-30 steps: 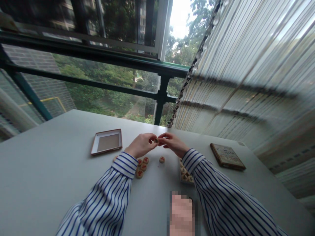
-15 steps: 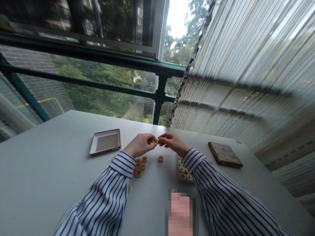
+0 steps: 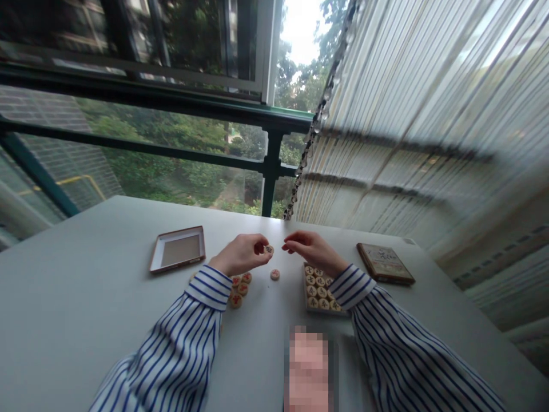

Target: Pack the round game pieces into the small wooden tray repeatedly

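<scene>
My left hand [image 3: 241,253] pinches a round xiangqi piece [image 3: 268,250] with a dark character between thumb and fingers, above the white table [image 3: 128,320]. To its right, my right hand [image 3: 313,250] hovers with thumb and fingertips a little apart and nothing visible in them. A single red-marked piece [image 3: 275,274] lies on the table below the gap between my hands. Several more red-marked pieces [image 3: 236,300] sit close together beside my left cuff, which partly covers them. Under my right wrist, a box of dark-marked pieces [image 3: 312,291] stands in rows, its right part hidden by my sleeve.
An open shallow tray-like lid [image 3: 155,256] lies at the left. A flat brown box or book [image 3: 385,263] rests at the right. A blurred-out rectangular object [image 3: 309,366] is near the front. Windows and a bead-edged curtain [image 3: 386,143] border the table's far side.
My right hand has drawn away to the right from the piece, which stays in my left hand. More of the piece box shows now. The whole view has shifted slightly.
</scene>
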A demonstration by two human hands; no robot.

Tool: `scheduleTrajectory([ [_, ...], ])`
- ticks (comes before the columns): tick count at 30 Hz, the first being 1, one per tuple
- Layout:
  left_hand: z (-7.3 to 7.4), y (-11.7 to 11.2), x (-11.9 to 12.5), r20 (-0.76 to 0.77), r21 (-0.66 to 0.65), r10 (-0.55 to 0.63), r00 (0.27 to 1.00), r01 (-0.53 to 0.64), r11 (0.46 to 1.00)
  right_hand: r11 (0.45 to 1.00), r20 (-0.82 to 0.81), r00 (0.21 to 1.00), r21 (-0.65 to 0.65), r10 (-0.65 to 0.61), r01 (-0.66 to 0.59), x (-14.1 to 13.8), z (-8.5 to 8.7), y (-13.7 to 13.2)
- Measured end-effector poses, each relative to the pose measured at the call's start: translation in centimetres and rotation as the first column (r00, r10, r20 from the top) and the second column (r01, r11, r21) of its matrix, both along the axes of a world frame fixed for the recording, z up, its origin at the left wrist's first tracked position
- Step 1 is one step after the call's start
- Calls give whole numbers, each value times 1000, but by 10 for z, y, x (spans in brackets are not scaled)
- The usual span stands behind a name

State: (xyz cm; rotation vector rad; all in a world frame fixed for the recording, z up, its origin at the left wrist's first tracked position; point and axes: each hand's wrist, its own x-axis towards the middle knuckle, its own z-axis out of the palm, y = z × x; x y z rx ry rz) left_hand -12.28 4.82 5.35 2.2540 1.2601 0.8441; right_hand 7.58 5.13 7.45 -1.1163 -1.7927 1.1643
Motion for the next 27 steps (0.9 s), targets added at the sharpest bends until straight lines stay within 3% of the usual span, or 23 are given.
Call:
scheduleTrajectory([
  [11, 8, -9, 14, -60, 39, -57, 997, 60, 997, 998, 95, 996, 59, -2, -4, 26, -6, -18],
  [27, 18, -21, 27, -118, 10, -67, 991, 69, 998, 998, 39, 998, 24, -58, 57, 50, -1, -27],
])
